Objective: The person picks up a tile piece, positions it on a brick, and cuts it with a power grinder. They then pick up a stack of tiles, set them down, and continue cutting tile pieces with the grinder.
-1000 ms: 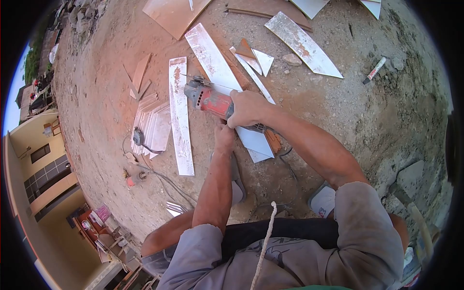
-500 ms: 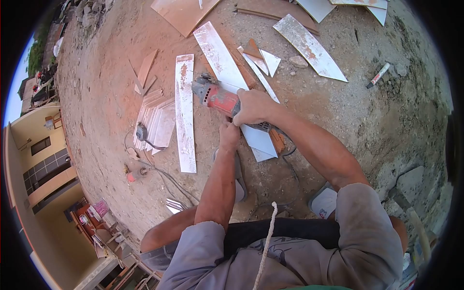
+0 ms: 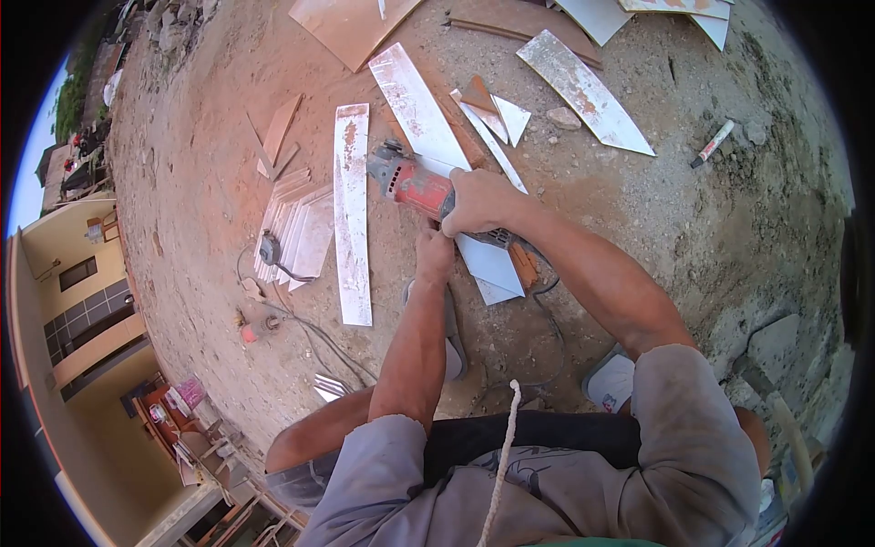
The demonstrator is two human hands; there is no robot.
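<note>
With 12 o'clock at the top of the view and the angle grinder (image 3: 422,190) at the dial's centre, the right hand (image 3: 476,202) is grasping the tool's rear body at 3 o'clock, apparently to carry its weight and orient its head toward 10 o'clock. The left hand (image 3: 434,255) is sitting close under the body at 6 o'clock with its fingers curled, probably for steadying; whether it is gripping a side handle or only bracing cannot be told. The grinder is standing across a white tile strip (image 3: 428,118) that is running from 11 to 5 o'clock, seemingly laid lengthwise so that it is lying within reach of both hands. A power cord (image 3: 553,317) is trailing between 4 and 5 o'clock, on the side away from the grinder's head. A second tile strip (image 3: 353,228) is lying at 9 o'clock, with fanned tile pieces (image 3: 305,232) beyond it, perhaps grouped there to leave working room. A curved tile piece (image 3: 585,91) is resting at 2 o'clock, and a marker (image 3: 714,144) is lying near 3 o'clock, well apart from the hands.
</note>
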